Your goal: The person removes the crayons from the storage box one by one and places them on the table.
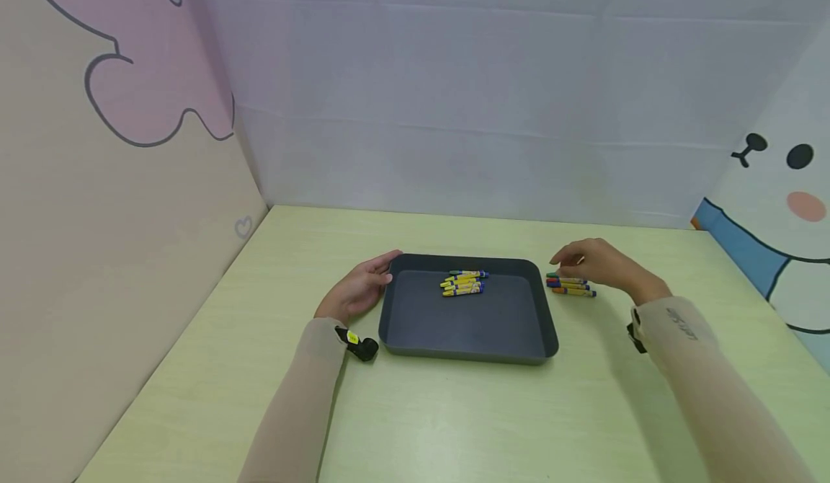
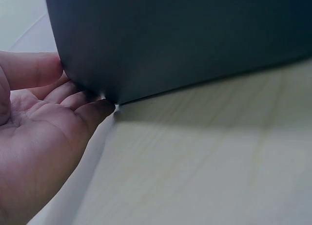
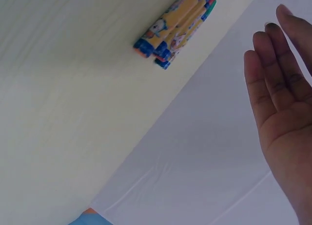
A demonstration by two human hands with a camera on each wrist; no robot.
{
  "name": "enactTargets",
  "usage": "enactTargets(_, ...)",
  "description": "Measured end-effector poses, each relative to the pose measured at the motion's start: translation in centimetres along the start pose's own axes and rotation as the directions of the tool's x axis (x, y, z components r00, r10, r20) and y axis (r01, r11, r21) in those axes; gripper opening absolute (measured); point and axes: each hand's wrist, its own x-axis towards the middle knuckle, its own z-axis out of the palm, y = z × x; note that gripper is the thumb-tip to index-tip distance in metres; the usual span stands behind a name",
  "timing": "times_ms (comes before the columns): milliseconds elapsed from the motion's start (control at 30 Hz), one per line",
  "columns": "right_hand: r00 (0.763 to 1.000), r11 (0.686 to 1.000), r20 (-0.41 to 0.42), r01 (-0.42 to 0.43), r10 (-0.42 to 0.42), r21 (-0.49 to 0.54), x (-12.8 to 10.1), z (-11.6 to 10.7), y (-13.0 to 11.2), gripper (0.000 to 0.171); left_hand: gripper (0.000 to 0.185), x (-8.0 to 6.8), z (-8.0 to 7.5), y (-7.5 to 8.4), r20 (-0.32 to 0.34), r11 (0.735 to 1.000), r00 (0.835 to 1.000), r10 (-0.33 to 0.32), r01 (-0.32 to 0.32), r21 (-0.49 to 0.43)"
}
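From where I sit, the loose crayons [image 1: 569, 285] lie on the counter [image 1: 454, 418] just beside the tray's right wall, toward the counter's far right part. They are a small bundle side by side, long axes running left to right, roughly parallel to the counter's far edge. My right hand [image 1: 599, 262] hovers directly over them, fingers relaxed and fairly straight, holding nothing; the right wrist view shows the open palm [image 3: 280, 113] with the bundle [image 3: 175, 28] lying apart from it, so I read no contact yet. The right hand is clearly the nearer one; the left is across the tray.

My left hand [image 1: 359, 288] rests against the far-left corner of the dark tray [image 1: 467, 346], fingers loosely laid on its outer wall. In the left wrist view the fingertips [image 2: 97, 108] touch the wall near its base where it meets the counter; I see no real grip, more a steadying touch.

Inside the tray, near its far wall, lies a second group of crayons [image 1: 464, 283], also aligned left to right. The near half of the tray floor is bare.

Room for moving: the tray's right wall stands between the loose bundle and the tray floor, so anything going across must clear that rim. To the right of the bundle the counter runs open toward the right edge, and the near side is open too.
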Motion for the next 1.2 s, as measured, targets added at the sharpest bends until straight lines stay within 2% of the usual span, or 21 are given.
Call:
enactTargets(167,0.999,0.999,-0.001,0.041,-0.041,0.030,0.8,0.1,-1.1,0.026,0.062,0.1,0.1,0.0,-0.010,1.000,1.000,-0.004,0.004,-0.010)
enactTargets(333,0.999,0.999,0.003,0.045,-0.045,0.017,1.7,0.2,-2.0,0.025,0.063,0.1,0.0,0.0,-0.004,1.000,1.000,-0.001,0.001,-0.008)
enactTargets(600,0.998,0.999,0.055,0.045,-0.045,-0.006,3.3,0.4,-3.8,0.029,0.062,-0.1,0.2,0.1,-0.003,1.000,1.000,0.007,-0.007,-0.004)
enactTargets(1200,0.988,0.996,0.136,0.072,-0.079,0.057,6.4,2.2,-6.2,0.030,0.063,-0.2,0.3,0.2,0.005,1.000,1.000,0.010,-0.010,-0.024)
